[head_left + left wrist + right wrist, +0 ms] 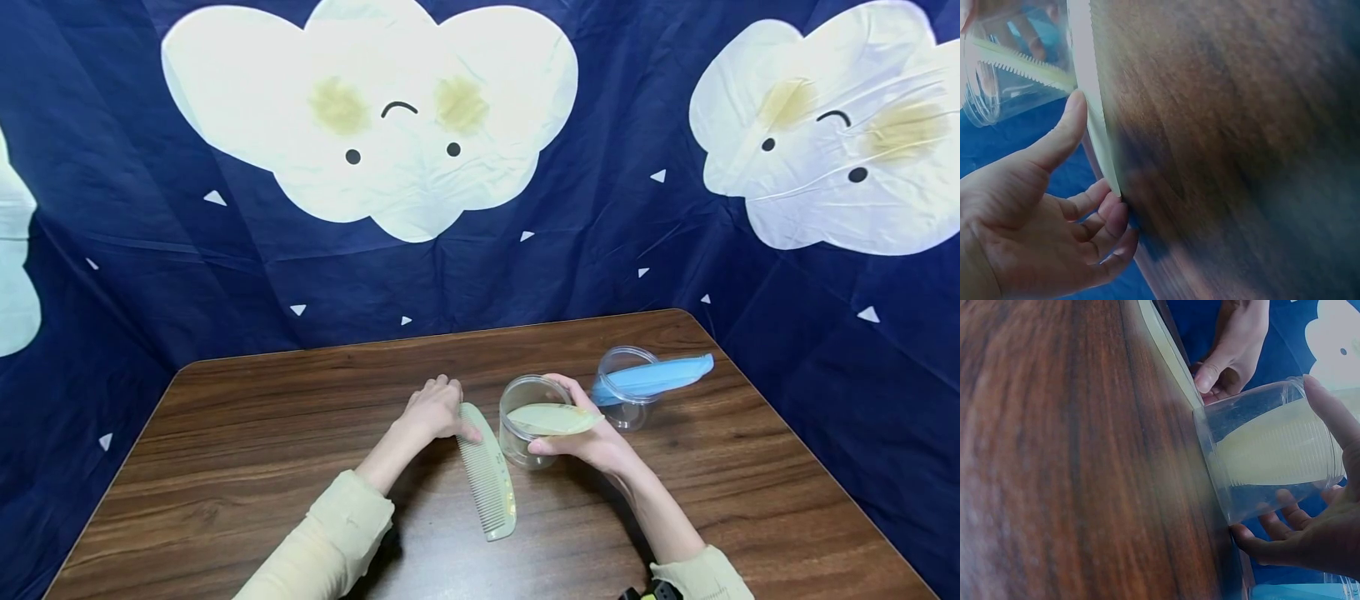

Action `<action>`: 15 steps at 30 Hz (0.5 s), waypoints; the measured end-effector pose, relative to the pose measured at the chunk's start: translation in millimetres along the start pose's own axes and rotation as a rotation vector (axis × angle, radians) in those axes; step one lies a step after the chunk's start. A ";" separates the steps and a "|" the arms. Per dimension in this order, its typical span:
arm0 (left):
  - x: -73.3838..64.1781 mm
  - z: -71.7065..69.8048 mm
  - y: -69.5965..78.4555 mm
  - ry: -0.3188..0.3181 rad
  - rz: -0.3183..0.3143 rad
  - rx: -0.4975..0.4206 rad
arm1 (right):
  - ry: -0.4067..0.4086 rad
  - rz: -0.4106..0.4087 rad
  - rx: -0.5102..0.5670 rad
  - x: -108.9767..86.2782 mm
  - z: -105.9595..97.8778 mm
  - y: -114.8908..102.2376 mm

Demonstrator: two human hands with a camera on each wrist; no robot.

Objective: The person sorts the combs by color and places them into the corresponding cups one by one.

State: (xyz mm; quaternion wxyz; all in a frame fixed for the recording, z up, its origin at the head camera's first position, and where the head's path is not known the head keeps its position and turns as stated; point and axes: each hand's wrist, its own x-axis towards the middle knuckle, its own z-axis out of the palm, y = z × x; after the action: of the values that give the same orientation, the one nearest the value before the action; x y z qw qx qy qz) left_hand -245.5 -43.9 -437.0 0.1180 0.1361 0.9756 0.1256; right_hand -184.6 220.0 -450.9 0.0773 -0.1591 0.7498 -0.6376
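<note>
A pale green comb (486, 475) lies on the wooden table in the head view, its teeth toward the left. My left hand (435, 411) holds its far end, with the thumb across it and the fingertips (1110, 203) at its tip. To its right stands a clear plastic jar (517, 450), and my right hand (588, 437) grips it, thumb on the near side and fingers around the far side. Inside the jar a second, pale yellow-green comb (1272, 447) leans, its upper end sticking out over the rim toward my right hand.
Behind my right hand, another clear jar (632, 417) holds a blue comb-like thing (660, 377) that leans out to the right. The brown wooden table (247, 467) ends at a dark blue cloth (247, 283) with white clouds. A small dark object (651, 592) shows at the right wrist.
</note>
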 end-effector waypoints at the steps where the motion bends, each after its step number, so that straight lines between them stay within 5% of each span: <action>1: 0.3 0.0 0.1 -0.002 -0.001 0.005 | 0.002 0.002 -0.003 0.1 0.0 -0.2; 15: 11.7 0.3 -1.3 -0.048 -0.047 -0.024 | -0.014 -0.023 0.033 -0.8 0.6 -1.1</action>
State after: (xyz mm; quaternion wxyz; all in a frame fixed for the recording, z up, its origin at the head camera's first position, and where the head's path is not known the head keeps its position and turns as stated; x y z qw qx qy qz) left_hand -256.7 -41.6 -440.0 0.1461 0.1147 0.9738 0.1313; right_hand -183.6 219.5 -450.0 0.0778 -0.1706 0.7366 -0.6498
